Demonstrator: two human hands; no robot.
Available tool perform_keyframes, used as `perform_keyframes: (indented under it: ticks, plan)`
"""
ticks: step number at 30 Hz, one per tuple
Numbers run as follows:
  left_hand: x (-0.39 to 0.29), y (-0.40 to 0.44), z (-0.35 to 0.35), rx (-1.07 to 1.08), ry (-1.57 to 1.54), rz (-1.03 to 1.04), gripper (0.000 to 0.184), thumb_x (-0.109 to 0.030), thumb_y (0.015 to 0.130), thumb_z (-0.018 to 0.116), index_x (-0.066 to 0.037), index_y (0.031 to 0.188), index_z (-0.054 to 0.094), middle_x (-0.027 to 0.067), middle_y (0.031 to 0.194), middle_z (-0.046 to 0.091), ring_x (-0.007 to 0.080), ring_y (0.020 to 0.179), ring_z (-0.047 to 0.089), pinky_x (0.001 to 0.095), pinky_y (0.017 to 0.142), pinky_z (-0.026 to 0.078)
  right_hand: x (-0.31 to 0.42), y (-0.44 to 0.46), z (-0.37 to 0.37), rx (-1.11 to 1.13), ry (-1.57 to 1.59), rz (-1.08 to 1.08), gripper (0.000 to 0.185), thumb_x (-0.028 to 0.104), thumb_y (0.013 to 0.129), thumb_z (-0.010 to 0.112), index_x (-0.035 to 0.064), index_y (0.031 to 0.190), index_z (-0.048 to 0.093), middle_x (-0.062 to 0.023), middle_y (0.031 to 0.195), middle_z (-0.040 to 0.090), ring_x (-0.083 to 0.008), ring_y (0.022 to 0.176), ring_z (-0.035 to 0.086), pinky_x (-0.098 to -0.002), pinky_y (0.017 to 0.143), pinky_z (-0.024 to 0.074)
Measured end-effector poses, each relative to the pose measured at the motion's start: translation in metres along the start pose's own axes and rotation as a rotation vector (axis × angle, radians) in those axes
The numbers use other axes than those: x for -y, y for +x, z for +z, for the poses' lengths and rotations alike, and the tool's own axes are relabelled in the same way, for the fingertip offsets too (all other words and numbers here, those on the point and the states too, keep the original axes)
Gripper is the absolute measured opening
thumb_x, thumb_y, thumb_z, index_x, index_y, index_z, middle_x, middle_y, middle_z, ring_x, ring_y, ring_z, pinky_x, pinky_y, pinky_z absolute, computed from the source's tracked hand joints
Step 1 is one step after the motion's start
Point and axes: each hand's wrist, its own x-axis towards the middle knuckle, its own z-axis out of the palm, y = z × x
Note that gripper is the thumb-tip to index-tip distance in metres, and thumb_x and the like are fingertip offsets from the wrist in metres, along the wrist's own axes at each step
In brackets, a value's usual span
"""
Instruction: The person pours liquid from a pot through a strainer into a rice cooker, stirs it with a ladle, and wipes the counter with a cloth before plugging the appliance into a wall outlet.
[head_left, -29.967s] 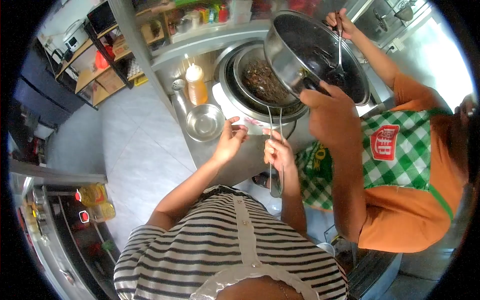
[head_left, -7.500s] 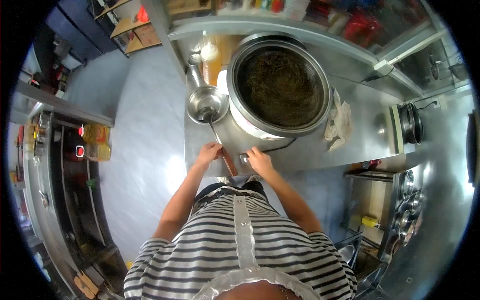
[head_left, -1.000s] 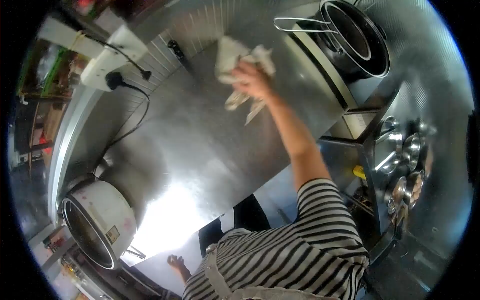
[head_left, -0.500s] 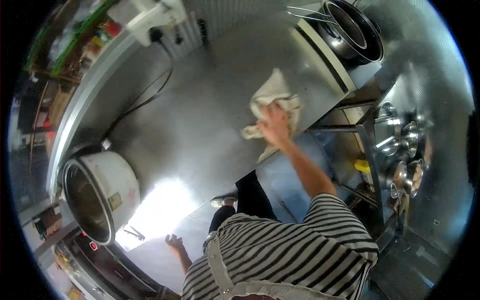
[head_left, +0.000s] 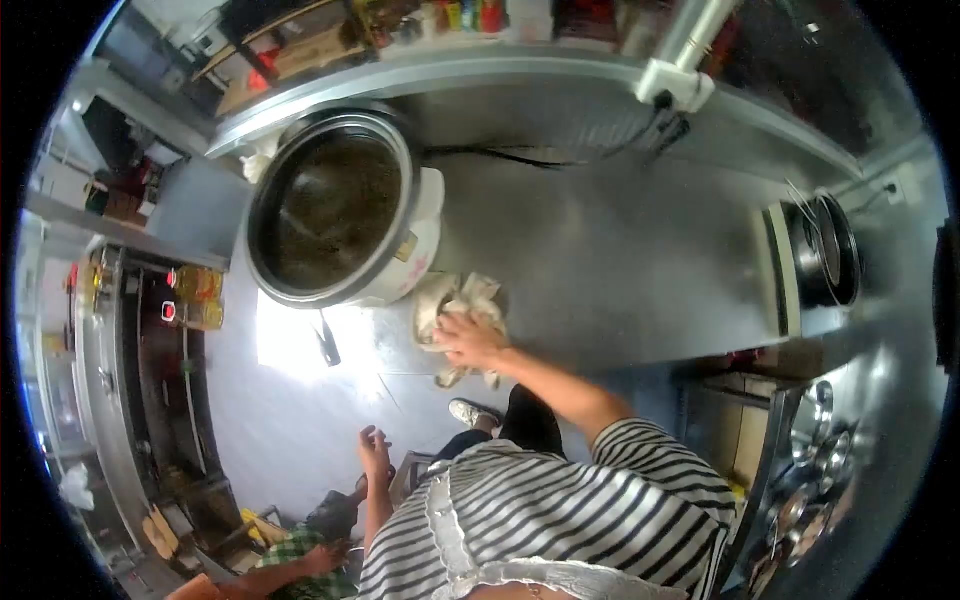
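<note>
My right hand (head_left: 470, 340) presses on a crumpled off-white cloth (head_left: 435, 300) on the steel counter (head_left: 600, 270), near its front edge. Just to the left of the cloth stands a large white cooker (head_left: 410, 265) with a dark rim, open at the top and holding dark brown liquid (head_left: 338, 210). My left hand (head_left: 375, 452) hangs in front of the counter over the floor, its fingers loosely bent and apart, with nothing visible in it. A dark handle (head_left: 329, 345) shows at the counter's edge below the cooker.
Black cables (head_left: 510, 155) run along the back of the counter to a white socket strip (head_left: 675, 87). Dark pots (head_left: 830, 250) stand at the right end. Metal bowls (head_left: 815, 420) are at lower right. Another person's arm (head_left: 270, 578) shows at lower left. Oil bottles (head_left: 200, 285) stand at left.
My right hand has moved left along the counter with the cloth, now beside the cooker. The view has turned left, and another person's arm and checked green cloth have appeared at lower left.
</note>
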Motion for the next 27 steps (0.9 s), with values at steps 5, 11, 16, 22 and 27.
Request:
perform_keyframes:
  ticks: [5, 11, 16, 22, 27]
  plan:
    - [0.007, -0.041, -0.009, -0.128, 0.078, -0.068, 0.025, -0.013, 0.084, 0.051, 0.0, 0.104, 0.047, 0.0116, 0.083, 0.057, 0.0135, 0.069, 0.055, 0.0261, 0.058, 0.045, -0.099, 0.027, -0.076, 0.026, -0.195, 0.169, 0.052, 0.051, 0.08, 0.044, 0.0395, 0.129, 0.03, -0.0027, 0.141, 0.02, -0.0285, 0.129, 0.018, -0.0564, 0.102, 0.0087]
    - [0.057, -0.083, 0.026, -0.232, -0.274, -0.315, 0.023, -0.015, 0.084, 0.053, 0.001, 0.1, 0.047, 0.0085, 0.079, 0.055, 0.0128, 0.065, 0.055, 0.0247, 0.054, 0.046, -0.203, 0.163, -0.079, -0.444, -0.231, 0.115, 0.04, 0.023, 0.075, 0.054, 0.0168, 0.114, 0.051, -0.0075, 0.125, 0.039, -0.0287, 0.118, 0.033, -0.0492, 0.093, 0.0296]
    - [-0.006, -0.123, 0.069, -0.313, -0.175, -0.322, 0.02, -0.013, 0.084, 0.052, 0.0, 0.098, 0.049, 0.0078, 0.077, 0.055, 0.0122, 0.06, 0.054, 0.0255, 0.051, 0.046, -0.217, 0.205, -0.115, -0.596, 0.093, 0.252, 0.035, 0.009, 0.076, 0.053, 0.0123, 0.11, 0.055, -0.0116, 0.108, 0.049, -0.0305, 0.101, 0.046, -0.0398, 0.081, 0.0396]
    - [0.023, -0.137, 0.088, -0.356, -0.191, -0.353, 0.021, -0.015, 0.082, 0.054, -0.001, 0.097, 0.051, 0.0085, 0.082, 0.057, 0.0134, 0.063, 0.055, 0.0252, 0.054, 0.046, -0.214, 0.067, -0.123, -0.646, -0.01, 0.167, 0.041, 0.012, 0.077, 0.057, 0.0178, 0.117, 0.052, -0.013, 0.118, 0.043, -0.0339, 0.109, 0.039, -0.0444, 0.084, 0.0366]
    - [0.021, -0.14, 0.083, -0.403, 0.048, -0.275, 0.022, -0.015, 0.082, 0.055, -0.001, 0.098, 0.052, 0.0079, 0.082, 0.057, 0.0131, 0.064, 0.055, 0.0249, 0.056, 0.046, -0.176, -0.007, -0.112, -0.148, -0.129, 0.103, 0.057, 0.033, 0.074, 0.059, 0.0219, 0.127, 0.04, -0.0135, 0.128, 0.034, -0.0336, 0.117, 0.03, -0.0572, 0.088, 0.0267]
